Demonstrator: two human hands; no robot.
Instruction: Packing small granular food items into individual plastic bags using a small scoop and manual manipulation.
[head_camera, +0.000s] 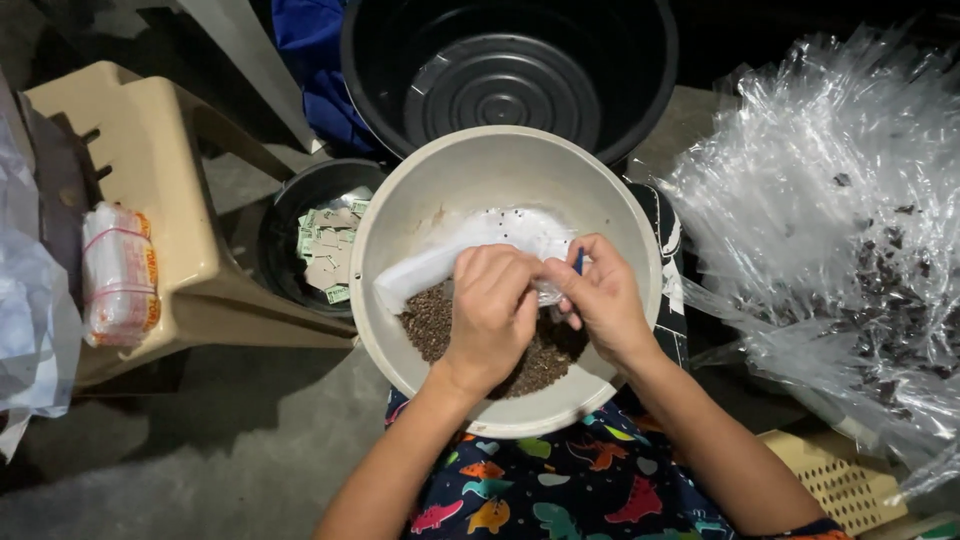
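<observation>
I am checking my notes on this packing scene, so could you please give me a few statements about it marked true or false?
1. Both hands work over the round beige bowl. True: the left hand and right hand meet above it.
2. The bowl holds clear water. False: it holds dark brown seeds and a white plastic bag.
3. The black tub beyond the bowl is full of seeds. False: its ribbed bottom shows bare.
4. A heap of clear plastic bags lies on the person's right. True.
5. The small black bucket on the left holds green and white paper slips. True.
6. The beige plastic chair carries a red mug. False: a banded bundle of packets rests there.
</observation>
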